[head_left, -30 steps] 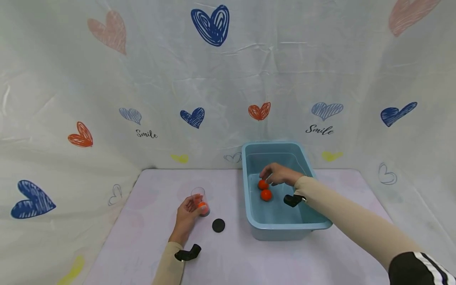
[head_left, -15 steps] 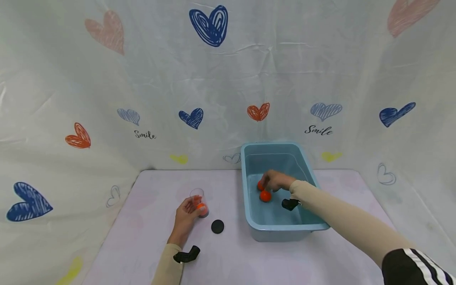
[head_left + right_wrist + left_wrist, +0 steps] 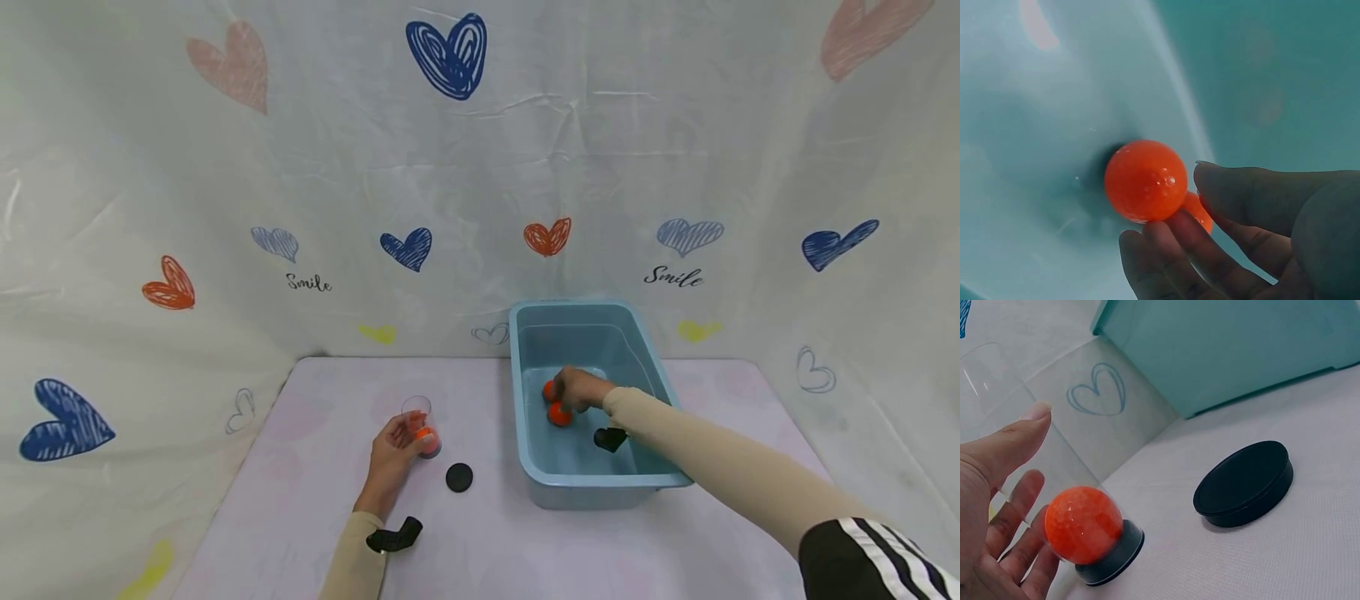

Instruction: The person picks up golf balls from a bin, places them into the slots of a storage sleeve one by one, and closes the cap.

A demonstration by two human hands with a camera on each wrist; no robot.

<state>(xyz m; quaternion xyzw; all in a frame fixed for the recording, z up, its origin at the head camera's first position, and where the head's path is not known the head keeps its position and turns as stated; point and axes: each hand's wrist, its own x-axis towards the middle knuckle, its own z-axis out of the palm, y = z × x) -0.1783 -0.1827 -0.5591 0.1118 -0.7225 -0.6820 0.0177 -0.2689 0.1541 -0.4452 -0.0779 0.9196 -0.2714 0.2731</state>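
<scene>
My right hand (image 3: pixel 579 388) is down inside the blue tub (image 3: pixel 600 487), and its grip pinches an orange ball (image 3: pixel 1145 180) between the thumb and the fingertips (image 3: pixel 1147 234). This ball is low in the tub, close to the bottom near the left wall. A second orange ball (image 3: pixel 1199 209) lies just behind it, touching my fingers; I cannot tell if I hold that one too. The tub stands on the right half of the surface (image 3: pixel 315 500), with its far end at the back edge.

My left hand (image 3: pixel 392 454) is curled around a clear plastic cup (image 3: pixel 997 394) near the middle of the surface, left of the tub. Inside the cup one more orange ball (image 3: pixel 1084 524) rests on the black base (image 3: pixel 1113 559). A black round lid (image 3: pixel 1244 483) lies flat just beside the cup, between it and the tub.
</scene>
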